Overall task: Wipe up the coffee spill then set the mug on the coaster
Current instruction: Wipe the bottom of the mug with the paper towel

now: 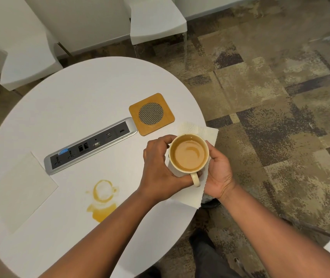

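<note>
A cream mug (188, 153) with milky coffee in it is cupped between both hands over a white paper napkin (208, 131) at the table's right edge. My left hand (158, 167) wraps its left side and my right hand (218, 173) presses its right side; the handle points toward me. I cannot tell whether the mug rests on the napkin or is lifted. The wooden coaster (151, 114) with a round mesh centre lies bare just beyond the mug. A brown coffee spill (102, 199), a ring and a puddle, sits on the round white table (75, 101) left of my left forearm.
A grey power strip (91, 145) runs diagonally across the table's middle. A second flat napkin (13, 191) lies at the left. White chairs (156, 19) stand beyond the table. Patterned carpet (270, 117) and my shoe (200, 239) show on the right.
</note>
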The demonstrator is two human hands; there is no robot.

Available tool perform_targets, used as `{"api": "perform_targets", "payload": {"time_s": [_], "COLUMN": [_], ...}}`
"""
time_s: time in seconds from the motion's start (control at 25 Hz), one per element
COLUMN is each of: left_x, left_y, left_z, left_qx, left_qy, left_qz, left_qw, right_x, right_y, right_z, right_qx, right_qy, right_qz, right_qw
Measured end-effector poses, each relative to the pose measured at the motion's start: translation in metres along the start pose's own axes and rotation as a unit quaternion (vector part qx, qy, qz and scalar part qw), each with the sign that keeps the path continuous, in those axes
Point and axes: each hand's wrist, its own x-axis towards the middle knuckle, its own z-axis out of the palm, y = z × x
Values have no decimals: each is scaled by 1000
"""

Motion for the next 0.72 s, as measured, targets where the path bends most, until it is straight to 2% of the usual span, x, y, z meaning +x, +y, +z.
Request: {"api": "perform_targets", "payload": {"time_s": [0.32,0.6,0.72], "left_x": [1,8,9], "left_y": [-2,-2,-3], "left_z": [-13,-27,-27], "left_qx": [-18,-17,-10], "left_qy": [-48,-122,-128], "left_qz": [1,2,9], "left_qw": [999,992,992], "right_x": [-3,-6,-7], "right_y": [7,1,1], "right_z": [-4,-5,-5], "right_qx": [13,-2,-1], "right_qy": [5,12,12], "right_qz": [29,49,51], "right_qw": [999,999,999]}}
